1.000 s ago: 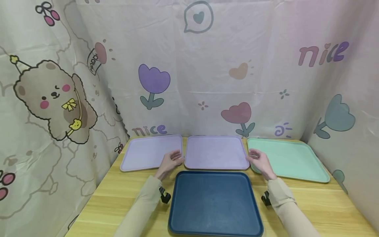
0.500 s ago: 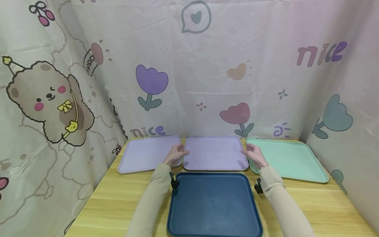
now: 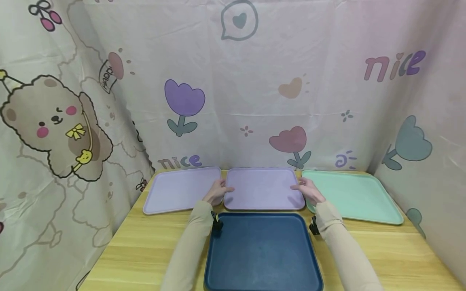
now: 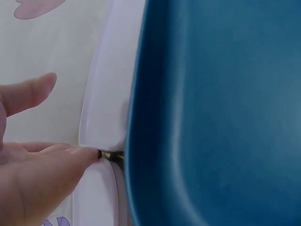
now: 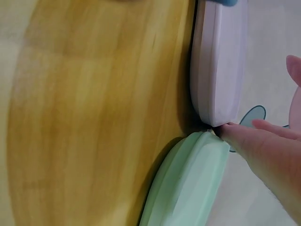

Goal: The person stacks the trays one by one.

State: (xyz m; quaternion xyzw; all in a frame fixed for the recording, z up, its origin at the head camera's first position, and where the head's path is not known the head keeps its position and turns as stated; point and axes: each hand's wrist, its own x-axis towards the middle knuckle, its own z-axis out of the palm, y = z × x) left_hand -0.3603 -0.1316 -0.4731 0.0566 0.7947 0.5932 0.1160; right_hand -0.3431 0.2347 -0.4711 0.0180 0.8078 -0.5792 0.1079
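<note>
A flat lilac tray (image 3: 263, 189) lies in the middle of the back row. My left hand (image 3: 217, 190) is at its left side, fingertips in the narrow gap beside the left lilac tray (image 3: 180, 190). My right hand (image 3: 309, 190) mirrors it, fingers in the gap beside the mint green tray (image 3: 358, 197). Both wrist views show the fingers fairly straight, with the left thumb (image 4: 37, 94) and right thumb (image 5: 294, 70) held apart from the tray. Whether fingertips touch its rim I cannot tell.
A larger dark blue tray (image 3: 263, 250) lies in front of the middle tray, below the left wrist. Everything lies on a wooden table (image 3: 134, 246). A printed curtain (image 3: 240, 89) hangs right behind the back row and along both sides.
Both hands have moved inward to the sides of the middle lilac tray, thumbs now over its edges. The trays keep their places; the head view has shifted slightly.
</note>
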